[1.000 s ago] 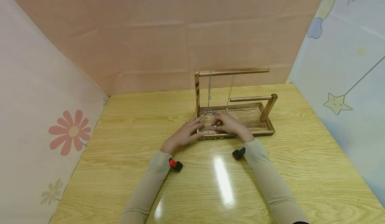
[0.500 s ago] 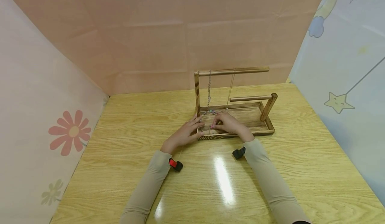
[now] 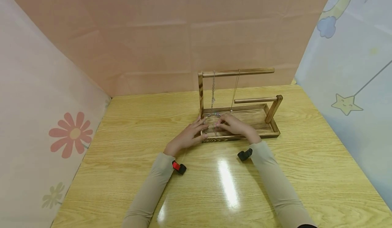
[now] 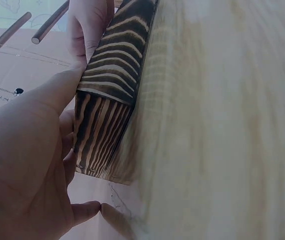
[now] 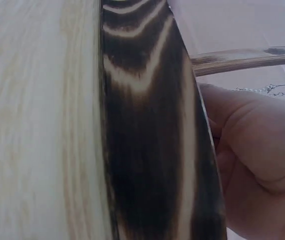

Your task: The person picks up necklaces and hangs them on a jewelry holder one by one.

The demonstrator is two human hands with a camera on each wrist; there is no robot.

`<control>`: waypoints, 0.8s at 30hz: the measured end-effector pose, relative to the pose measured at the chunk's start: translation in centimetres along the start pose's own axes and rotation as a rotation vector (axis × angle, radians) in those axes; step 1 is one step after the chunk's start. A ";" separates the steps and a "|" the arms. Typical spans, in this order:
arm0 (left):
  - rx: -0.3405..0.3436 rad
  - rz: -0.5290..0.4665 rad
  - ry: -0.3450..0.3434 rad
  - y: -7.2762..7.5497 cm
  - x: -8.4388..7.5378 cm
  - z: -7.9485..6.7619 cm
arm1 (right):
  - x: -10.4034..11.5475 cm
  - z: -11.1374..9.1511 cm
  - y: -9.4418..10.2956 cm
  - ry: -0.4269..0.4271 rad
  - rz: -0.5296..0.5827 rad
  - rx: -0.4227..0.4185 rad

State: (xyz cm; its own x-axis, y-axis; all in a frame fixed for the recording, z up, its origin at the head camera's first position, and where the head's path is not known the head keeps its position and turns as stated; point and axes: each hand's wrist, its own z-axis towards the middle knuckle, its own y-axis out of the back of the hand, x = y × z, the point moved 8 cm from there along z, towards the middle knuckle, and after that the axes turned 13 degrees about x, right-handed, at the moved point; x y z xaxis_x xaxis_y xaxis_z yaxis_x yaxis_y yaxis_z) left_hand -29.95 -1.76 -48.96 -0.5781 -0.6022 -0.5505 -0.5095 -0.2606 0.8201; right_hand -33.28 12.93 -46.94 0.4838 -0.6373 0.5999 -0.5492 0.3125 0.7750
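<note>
A wooden jewelry stand has a shallow tray (image 3: 260, 135) as its base. Inside its left part lies a beaded bracelet (image 3: 211, 114), bent in an arc. My right hand (image 3: 234, 125) pinches the pink end of the bracelet between thumb and fingers. A thin silver chain end (image 3: 214, 131) hangs just left of those fingers. Over the tray's left wall reaches my left hand (image 3: 187, 135), its fingers extended beside the bracelet. In the left wrist view the left hand (image 4: 27, 145) rests against the striped tray end (image 4: 102, 132). The right fingertips are hidden in the right wrist view.
A tall bar (image 3: 254, 71) carries a silver chain necklace (image 3: 213, 88) and a fine necklace (image 3: 235, 88), both hanging close above the hands. A lower bar (image 3: 254, 100) juts left from the right post (image 3: 273, 109). The stand sits on a wood-grain table (image 3: 147, 119).
My right fingers have moved slightly up and back inside the tray, lifting the pink end of the bracelet along. The left hand stays in place.
</note>
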 end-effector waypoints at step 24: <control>-0.010 -0.003 -0.008 0.0 0.0 0.1 | 1.5 -1.5 2.3 0.037 0.295 -0.084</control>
State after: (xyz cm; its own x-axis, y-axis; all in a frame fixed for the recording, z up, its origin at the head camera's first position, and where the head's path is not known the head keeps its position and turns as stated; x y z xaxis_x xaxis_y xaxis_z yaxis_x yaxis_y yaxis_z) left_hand -30.01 -1.68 -48.92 -0.5817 -0.5954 -0.5543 -0.5047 -0.2702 0.8199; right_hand -32.80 13.76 -43.99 0.3369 -0.4846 0.8073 -0.6124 0.5384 0.5788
